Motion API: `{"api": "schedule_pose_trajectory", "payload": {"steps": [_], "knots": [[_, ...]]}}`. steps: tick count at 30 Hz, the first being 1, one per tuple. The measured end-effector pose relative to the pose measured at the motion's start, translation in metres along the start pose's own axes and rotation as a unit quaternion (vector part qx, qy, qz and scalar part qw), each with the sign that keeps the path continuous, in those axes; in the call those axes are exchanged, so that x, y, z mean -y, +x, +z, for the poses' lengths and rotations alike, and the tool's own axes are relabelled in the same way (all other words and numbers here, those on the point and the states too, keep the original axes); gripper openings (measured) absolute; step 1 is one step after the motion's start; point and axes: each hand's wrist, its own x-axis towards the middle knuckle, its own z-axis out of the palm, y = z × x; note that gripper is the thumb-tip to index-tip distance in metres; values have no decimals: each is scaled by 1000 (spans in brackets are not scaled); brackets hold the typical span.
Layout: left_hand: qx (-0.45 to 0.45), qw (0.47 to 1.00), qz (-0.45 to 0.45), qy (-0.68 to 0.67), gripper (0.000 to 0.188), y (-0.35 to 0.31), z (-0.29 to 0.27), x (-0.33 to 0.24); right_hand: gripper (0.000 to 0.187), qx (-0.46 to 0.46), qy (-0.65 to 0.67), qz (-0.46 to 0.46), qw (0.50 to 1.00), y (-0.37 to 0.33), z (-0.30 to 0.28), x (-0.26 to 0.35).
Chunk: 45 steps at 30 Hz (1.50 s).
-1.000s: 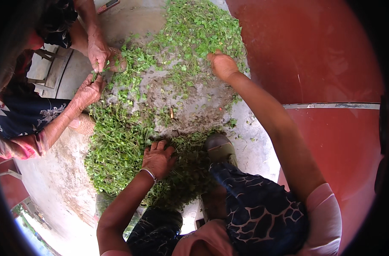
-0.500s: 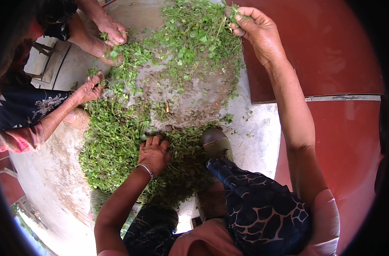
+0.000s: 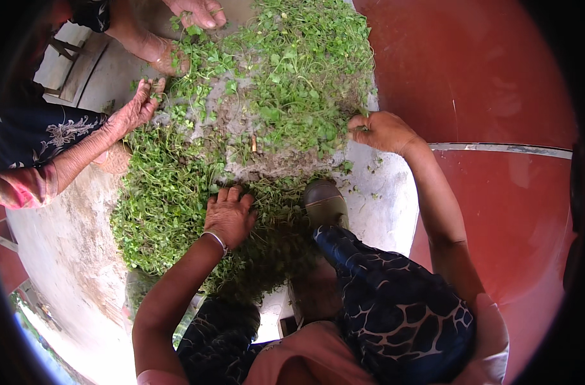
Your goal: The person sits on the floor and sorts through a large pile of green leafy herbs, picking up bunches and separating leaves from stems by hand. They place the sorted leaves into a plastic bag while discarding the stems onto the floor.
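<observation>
My left hand (image 3: 230,218) rests palm down on a thick heap of leafy green herbs (image 3: 157,199), a bracelet at its wrist. Its fingers are a little bent and apart, the tips touching the stems. Out to the right, my right hand (image 3: 385,133) is at the edge of the far spread of green herbs (image 3: 299,70). Thumb and fingers are pinched together there, with a bit of green showing at the tips. How much they hold is hidden.
Across from me to the left, another person's hands (image 3: 138,106) handle sprigs beside a bare foot (image 3: 170,59). Loose soil (image 3: 273,165) and a small stick (image 3: 254,143) lie between the herbs. My boot (image 3: 324,202) stands on the concrete by a red panel (image 3: 498,212).
My right hand has come down toward me from the far end of the herbs. My left hand stays almost in place. The other person's upper hand has moved right and away.
</observation>
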Motion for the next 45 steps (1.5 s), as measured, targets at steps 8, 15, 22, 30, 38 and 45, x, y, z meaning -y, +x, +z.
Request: {"api": "schedule_pose_trajectory", "payload": {"steps": [8,15,22,30,38,45], "knots": [[-12,1000,4,-3,38,4,1,-4,32,-272,53,-79,958,26,45,3],[-35,999,10,11,37,5,2,-7,33,-155,240,-104,953,52,50,30],[-23,1000,2,6,36,6,4,-5,33,-143,355,-59,922,24,-7,21],[-34,999,3,13,36,8,4,-7,16,-116,482,-153,855,0,-2,20],[-42,999,18,16,34,5,-1,-6,30,-124,552,28,824,-1,28,-24],[-202,976,53,-60,21,16,-15,-8,32,-331,258,25,907,3,63,-38]]}}
